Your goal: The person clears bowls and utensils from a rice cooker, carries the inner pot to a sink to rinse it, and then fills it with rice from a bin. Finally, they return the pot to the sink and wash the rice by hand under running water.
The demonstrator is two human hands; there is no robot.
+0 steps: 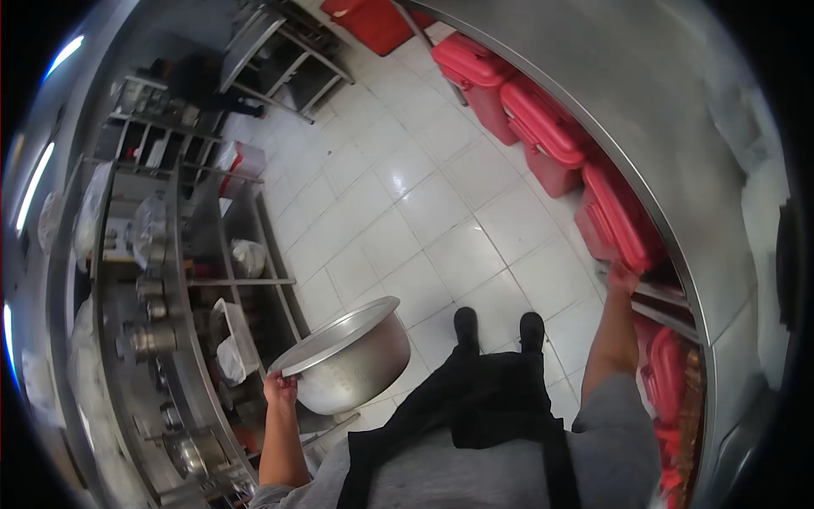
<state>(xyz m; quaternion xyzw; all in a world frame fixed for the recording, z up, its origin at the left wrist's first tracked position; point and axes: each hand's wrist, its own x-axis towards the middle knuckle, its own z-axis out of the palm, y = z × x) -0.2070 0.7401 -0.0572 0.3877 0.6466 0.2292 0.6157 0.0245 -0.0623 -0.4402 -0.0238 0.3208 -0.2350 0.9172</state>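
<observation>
A large, wide-rimmed aluminium pot [366, 360] hangs tilted over the floor at my left side. My left hand [280, 388] is closed on its rim, fingers curled round the edge. On the other side, my right hand [624, 277] reaches under the steel counter and grips the near end of a red lidded container [617, 216]. Its fingers are partly hidden against the red plastic. Two more red lidded containers, a middle one [547, 127] and a far one [479, 76], stand in the same row.
Steel shelving [195, 356] with pots, a white tray [231, 339] and bagged items runs along the left. A steel counter [670, 110] borders the right. A person in dark clothes [199, 82] is at the far left. White floor tiles [398, 220] lie between.
</observation>
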